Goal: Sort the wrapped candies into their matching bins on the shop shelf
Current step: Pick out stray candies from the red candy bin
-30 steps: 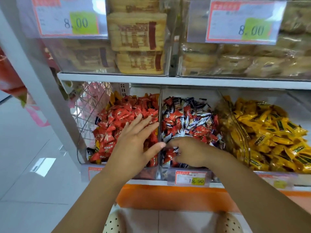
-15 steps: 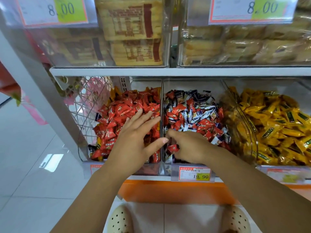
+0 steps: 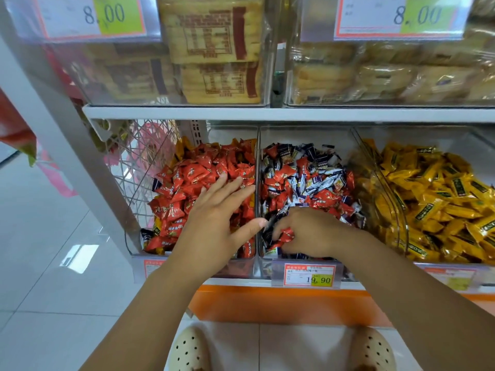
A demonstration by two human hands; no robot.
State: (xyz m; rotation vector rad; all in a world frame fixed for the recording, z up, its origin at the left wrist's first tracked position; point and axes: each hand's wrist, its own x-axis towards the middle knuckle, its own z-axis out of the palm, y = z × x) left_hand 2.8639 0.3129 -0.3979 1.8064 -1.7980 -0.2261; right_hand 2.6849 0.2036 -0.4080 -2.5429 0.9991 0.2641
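Head view looks down on two bare forearms reaching into clear bins on a shop shelf. The left hand [image 3: 214,223] lies flat with its fingers straight and spread, resting on the heap of red candies [image 3: 198,172] that fills the left bin [image 3: 227,133]; it holds nothing, and its thumb points toward the clear wall between this bin and the next. Just beside that thumb, across the wall, the right hand [image 3: 316,231] is low at the front of the middle bin [image 3: 302,133], fingers curled down and clamped on a red-wrapped candy [image 3: 286,235] that shows at its fingertips. Whether more pieces sit inside the fist cannot be told. The two hands are close but not touching, the wall standing between them. Beyond the right hand's knuckles spreads a mixed pile [image 3: 308,178] of red wrappers among dark blue and white ones. Further to that hand's right, a third bin [image 3: 428,135] is heaped with yellow candies [image 3: 434,188]. Directly below the right wrist a price label [image 3: 309,275] reads 19.90. Outward of the left hand a wire basket [image 3: 139,156] hangs at the shelf end. Above both hands, upper bins hold wrapped biscuit packs [image 3: 214,36]. Beneath the forearms, two cream perforated shoes [image 3: 188,349] stand on pale floor tiles.
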